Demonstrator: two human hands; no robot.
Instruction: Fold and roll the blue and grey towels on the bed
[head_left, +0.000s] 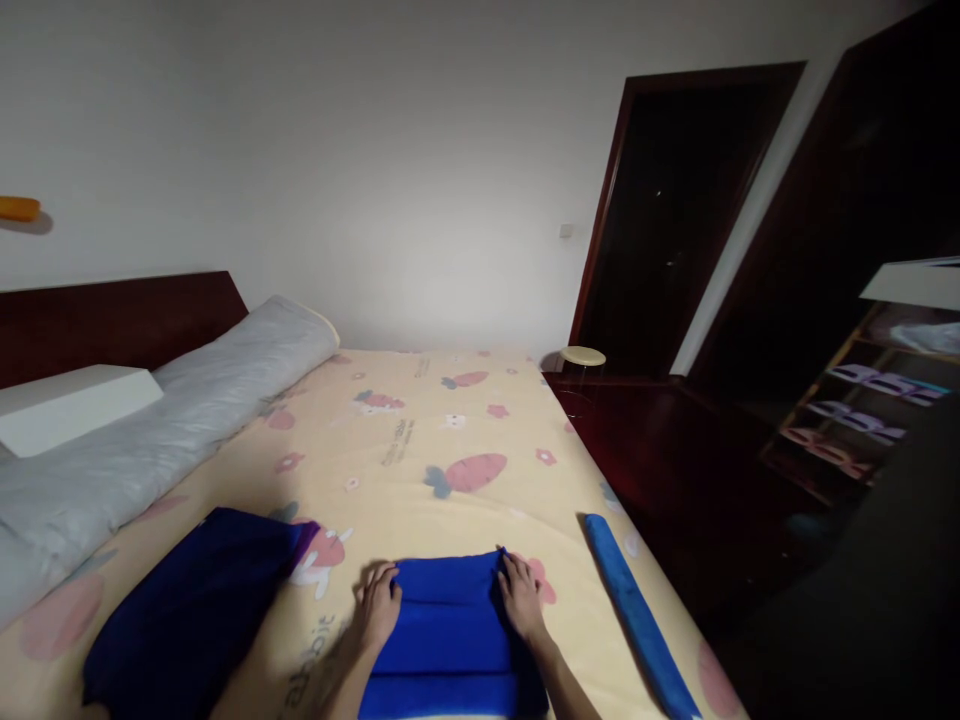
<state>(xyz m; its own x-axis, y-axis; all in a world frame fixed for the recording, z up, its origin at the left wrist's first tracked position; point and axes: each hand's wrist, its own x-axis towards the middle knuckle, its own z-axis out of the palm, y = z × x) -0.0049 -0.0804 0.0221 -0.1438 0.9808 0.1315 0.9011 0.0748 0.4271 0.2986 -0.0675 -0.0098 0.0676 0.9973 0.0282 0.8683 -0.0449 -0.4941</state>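
Note:
A bright blue cloth [454, 635] lies spread on the bed in front of me, with creases running across it. My left hand [380, 603] is at its far left corner, fingers bent over the edge. At the far right corner, my right hand [523, 597] has its fingers closed on the edge, where a small tip of fabric sticks up. To the left lies a dark blue cloth [199, 600] with a purple edge, apart from my hands. A long, narrow blue strip [637, 610] of folded or rolled fabric rests on the right.
The bed [420, 430] has a yellow sheet printed with carrots and flowers. A grey rolled quilt [225, 385] and a white box-like object [82, 400] lie by the dark headboard [120, 315]. Beyond the bed's right edge are a round stool [583, 356] and a shoe rack [855, 415].

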